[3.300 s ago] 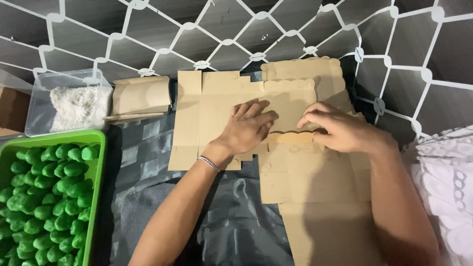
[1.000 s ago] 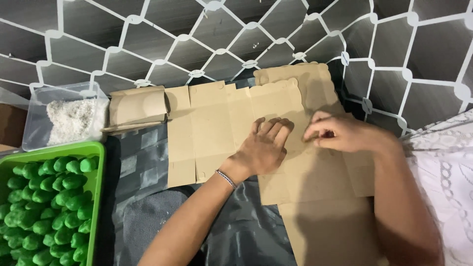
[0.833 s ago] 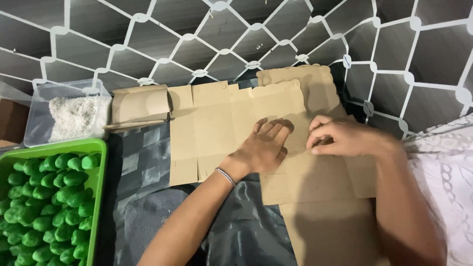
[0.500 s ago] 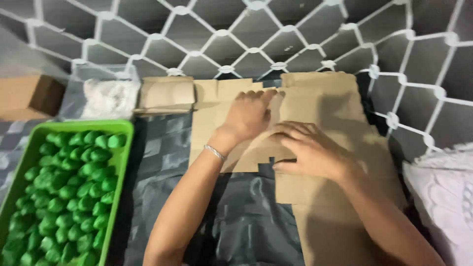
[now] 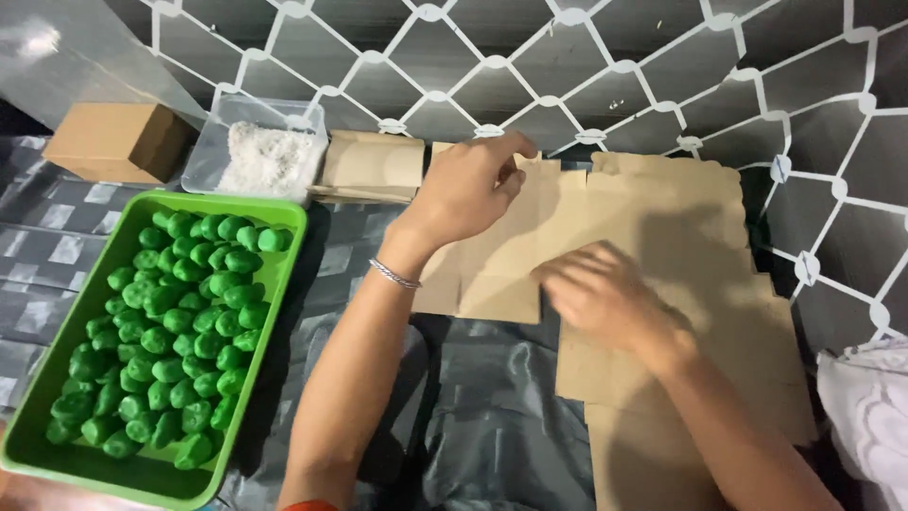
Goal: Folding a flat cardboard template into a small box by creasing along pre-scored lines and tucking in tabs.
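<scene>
Since half a second ago, both hands are shifting on the cardboard: the left hand (image 5: 465, 192) is now lying higher, at the far edge of the flat cardboard box blank (image 5: 492, 270), and the right hand (image 5: 602, 295) is sitting lower and nearer. Its left grip is curling over that far edge, fingers bent at the rim, thumb side pressing the sheet; whether it is pinching a flap I cannot tell. A thin bracelet (image 5: 393, 274) is circling the left wrist. The right grip is released, fingers spread and blurred, pressing flat on a second blank (image 5: 700, 237) that is overlapping the first. Both blanks are lying on dark sheeting (image 5: 492, 416) against a wall (image 5: 605, 66) with a white diamond lattice pattern. Just beside the left hand a folded brown box (image 5: 371, 167) is resting. Farther left, a clear tub of white flakes (image 5: 260, 156), a closed brown carton (image 5: 118, 142) and a green tray (image 5: 284, 284) filled with green lumps (image 5: 180, 322) are sitting.
</scene>
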